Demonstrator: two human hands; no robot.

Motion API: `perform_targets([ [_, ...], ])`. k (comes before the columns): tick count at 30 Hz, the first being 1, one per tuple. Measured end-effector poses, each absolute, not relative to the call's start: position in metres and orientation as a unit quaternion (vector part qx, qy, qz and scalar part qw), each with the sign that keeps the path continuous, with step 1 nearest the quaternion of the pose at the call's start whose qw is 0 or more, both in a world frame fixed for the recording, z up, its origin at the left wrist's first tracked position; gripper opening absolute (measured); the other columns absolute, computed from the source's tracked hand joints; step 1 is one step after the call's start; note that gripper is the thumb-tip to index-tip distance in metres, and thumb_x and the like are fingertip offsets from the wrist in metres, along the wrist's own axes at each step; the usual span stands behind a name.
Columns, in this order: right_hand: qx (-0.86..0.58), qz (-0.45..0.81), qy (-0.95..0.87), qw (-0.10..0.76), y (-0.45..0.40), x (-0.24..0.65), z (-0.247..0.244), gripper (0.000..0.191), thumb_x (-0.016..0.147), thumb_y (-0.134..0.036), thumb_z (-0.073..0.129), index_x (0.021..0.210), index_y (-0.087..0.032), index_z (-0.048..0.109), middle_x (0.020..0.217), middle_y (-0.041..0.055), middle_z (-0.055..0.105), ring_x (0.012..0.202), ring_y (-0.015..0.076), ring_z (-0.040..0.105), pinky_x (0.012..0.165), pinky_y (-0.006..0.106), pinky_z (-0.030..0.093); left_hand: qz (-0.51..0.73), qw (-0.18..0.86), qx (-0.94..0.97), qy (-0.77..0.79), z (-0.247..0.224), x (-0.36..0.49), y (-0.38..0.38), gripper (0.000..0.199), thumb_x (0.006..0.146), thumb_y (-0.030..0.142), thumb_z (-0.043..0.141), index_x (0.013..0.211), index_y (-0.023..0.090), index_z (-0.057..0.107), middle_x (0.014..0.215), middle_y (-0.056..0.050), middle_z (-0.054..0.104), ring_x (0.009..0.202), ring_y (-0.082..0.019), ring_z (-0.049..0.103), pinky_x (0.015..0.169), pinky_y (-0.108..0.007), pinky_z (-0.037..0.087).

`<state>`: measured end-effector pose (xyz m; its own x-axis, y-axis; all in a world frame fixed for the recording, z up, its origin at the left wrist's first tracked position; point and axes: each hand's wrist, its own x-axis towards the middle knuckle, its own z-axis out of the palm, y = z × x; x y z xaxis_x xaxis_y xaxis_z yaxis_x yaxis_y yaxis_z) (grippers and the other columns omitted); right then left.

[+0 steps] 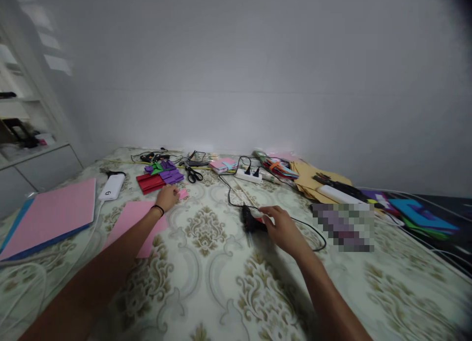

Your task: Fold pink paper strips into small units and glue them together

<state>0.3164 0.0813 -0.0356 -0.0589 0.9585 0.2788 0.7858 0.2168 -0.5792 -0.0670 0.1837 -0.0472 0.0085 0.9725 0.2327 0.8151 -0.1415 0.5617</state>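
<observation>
Black plastic glue gun with red trigger (248,220) is seen right of centre on the pale, floral-patterned cloth (206,287). Nozzle is pointed away, toward the plain grey wall (236,60); long axis is set roughly front-to-back, handle turned right. A thin pale stick is shown at its near end. Right hand (282,228) is extended, fingers curved at the handle; firm grip can't be told. Small pink paper piece (182,194) is pinched by the outstretched left hand (168,197).
</observation>
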Motion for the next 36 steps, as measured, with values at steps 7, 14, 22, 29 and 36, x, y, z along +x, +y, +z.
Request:
perform_targets([
  [7,-0.462,0.169,-0.763,0.419,0.048,0.250,-0.025,0.025,0.103,-0.030,0.050,0.108,-0.019,0.072,0.105,0.0102,0.069,0.097,0.0232,0.066,0.089,0.036,0.053,0.362,0.289,0.707,0.534,-0.027,-0.022,0.116,0.017,0.098,0.029,0.064,0.106,0.014,0.068,0.097,-0.006,0.072,0.091,-0.021,0.070,0.086,-0.037,0.059],
  [14,-0.381,0.210,-0.771,0.465,0.032,0.223,-0.028,0.018,0.101,-0.024,0.061,0.109,-0.019,0.076,0.088,0.0056,0.065,0.080,0.0186,0.064,0.076,0.031,0.052,0.435,0.417,0.657,0.452,-0.014,0.016,0.046,0.022,0.089,0.033,0.067,0.103,0.020,0.057,0.082,0.000,0.072,0.079,-0.017,0.073,0.075,-0.029,0.057],
  [22,-0.384,0.230,-0.761,0.469,0.032,0.220,-0.032,0.012,0.098,-0.024,0.066,0.102,-0.019,0.076,0.088,0.0054,0.065,0.077,0.0183,0.061,0.075,0.031,0.050,0.456,0.493,0.604,0.429,-0.022,0.018,0.040,0.027,0.086,0.034,0.070,0.103,0.020,0.055,0.082,-0.001,0.074,0.079,-0.018,0.074,0.076,-0.030,0.057],
  [29,-0.449,0.357,-0.675,0.464,0.036,0.218,-0.037,0.022,0.089,-0.036,0.073,0.101,-0.019,0.068,0.090,0.0043,0.066,0.076,0.0187,0.059,0.071,0.031,0.049,0.425,0.505,0.622,0.422,-0.023,0.018,0.037,0.026,0.089,0.037,0.071,0.103,0.018,0.060,0.090,-0.002,0.069,0.083,-0.016,0.069,0.074,-0.027,0.054],
  [36,-0.442,0.430,-0.662,0.427,0.034,0.219,-0.038,0.028,0.092,-0.044,0.064,0.089,-0.017,0.069,0.081,0.0027,0.066,0.073,0.0169,0.059,0.069,0.028,0.047,0.350,0.513,0.664,0.416,-0.024,0.016,0.037,0.023,0.090,0.038,0.066,0.088,0.015,0.068,0.075,-0.001,0.064,0.068,-0.015,0.058,0.061,-0.026,0.044],
])
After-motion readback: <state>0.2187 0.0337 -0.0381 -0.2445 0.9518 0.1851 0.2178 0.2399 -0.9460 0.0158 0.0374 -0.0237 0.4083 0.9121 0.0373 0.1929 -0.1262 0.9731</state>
